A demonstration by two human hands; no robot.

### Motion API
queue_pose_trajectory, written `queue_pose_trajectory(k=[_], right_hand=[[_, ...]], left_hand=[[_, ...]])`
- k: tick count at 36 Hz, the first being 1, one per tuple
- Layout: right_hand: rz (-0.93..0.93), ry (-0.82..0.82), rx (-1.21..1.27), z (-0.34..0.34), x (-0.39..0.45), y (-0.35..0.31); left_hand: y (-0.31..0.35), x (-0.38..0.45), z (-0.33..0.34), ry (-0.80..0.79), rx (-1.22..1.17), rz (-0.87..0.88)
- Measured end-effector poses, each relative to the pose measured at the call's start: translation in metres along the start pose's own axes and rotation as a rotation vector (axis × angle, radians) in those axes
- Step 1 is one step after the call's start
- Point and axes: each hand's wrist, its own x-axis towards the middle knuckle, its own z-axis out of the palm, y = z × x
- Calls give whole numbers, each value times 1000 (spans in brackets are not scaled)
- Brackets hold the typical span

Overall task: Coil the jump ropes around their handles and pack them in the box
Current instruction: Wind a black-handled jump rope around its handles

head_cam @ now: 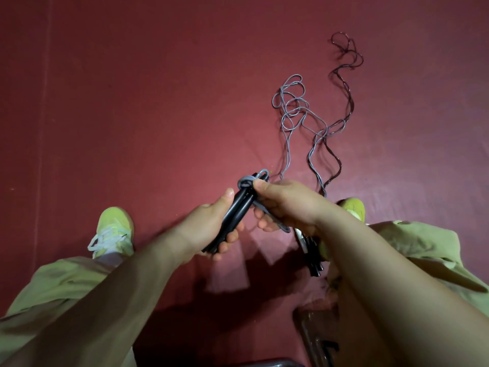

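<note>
My left hand (211, 229) grips a pair of black jump-rope handles (234, 218) held side by side. A few turns of grey rope (247, 181) are wound around their upper ends. My right hand (285, 205) pinches the grey cord at that wrap and holds a strand running under its palm. The rest of the grey rope (291, 109) trails away in loose loops on the red floor. A dark rope (344, 83) lies beside it, and its black handles (312, 258) rest on the floor near my right foot. The box is out of sight.
I stand on a red floor (158, 102). My yellow-green shoes (113, 231) and khaki trouser legs frame the hands. A clear, shiny object (315, 332) sits low at the bottom edge, partly behind my right forearm.
</note>
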Motion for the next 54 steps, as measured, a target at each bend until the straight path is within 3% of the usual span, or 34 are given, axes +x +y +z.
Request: queue_pose_trajectory(k=[9, 13, 17, 23, 28, 31, 35, 38, 42, 45, 48, 54], right_hand=[[-94, 221, -303, 3, 5, 9], [-114, 210, -194, 6, 5, 9], [3, 118, 21, 7, 4, 3], [81, 70, 76, 8, 2, 1], [43, 209, -7, 11, 3, 6], [3, 276, -74, 11, 5, 8], [-72, 322, -114, 12, 7, 9], [-163, 330, -145, 10, 4, 8], [-322, 279, -66, 11, -5, 1], [-340, 244, 23, 12, -7, -3], [-270, 246, -11, 12, -3, -1], [-171, 169, -180, 8, 6, 5]], left_hand=[[-4, 12, -7, 174, 295, 151], [-5, 15, -13, 293, 526, 272], [-7, 15, -16, 396, 726, 284], [-9, 13, -16, 534, 895, 411], [-7, 9, -13, 605, 1031, 506], [-7, 8, -14, 605, 988, 524], [-6, 11, -17, 410, 809, 451], [-2, 8, -18, 108, 522, 335], [8, -6, -17, -291, -107, 119], [6, -8, -21, -491, -186, 64], [5, -6, -20, -465, -195, 96], [5, -4, -10, -163, -24, 127]])
